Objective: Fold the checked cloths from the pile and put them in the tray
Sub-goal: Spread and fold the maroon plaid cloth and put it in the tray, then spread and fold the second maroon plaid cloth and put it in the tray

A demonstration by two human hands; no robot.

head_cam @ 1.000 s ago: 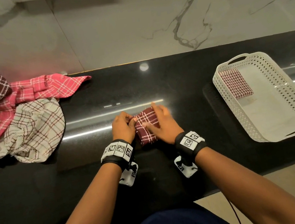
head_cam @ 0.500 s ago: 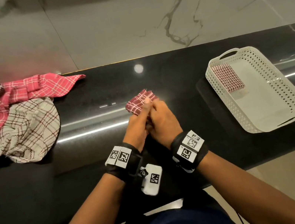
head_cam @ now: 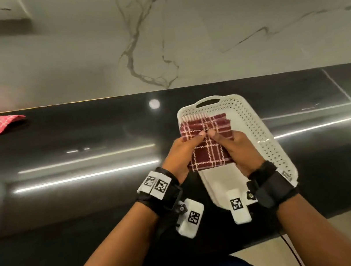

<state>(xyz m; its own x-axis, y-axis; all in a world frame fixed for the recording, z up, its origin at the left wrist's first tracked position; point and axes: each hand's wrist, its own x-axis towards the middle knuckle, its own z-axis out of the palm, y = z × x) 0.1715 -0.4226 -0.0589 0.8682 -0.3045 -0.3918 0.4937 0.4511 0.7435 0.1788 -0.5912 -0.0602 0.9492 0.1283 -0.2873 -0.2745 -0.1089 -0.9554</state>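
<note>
My left hand (head_cam: 180, 155) and right hand (head_cam: 240, 150) pinch the folded cloth (head_cam: 208, 154) over the tray (head_cam: 262, 132); an uneven release may spring its folds.

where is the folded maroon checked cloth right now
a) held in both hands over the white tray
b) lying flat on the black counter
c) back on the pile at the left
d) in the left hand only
a: the left hand and the right hand both grip the maroon cloth, which is held above the white tray.
</note>
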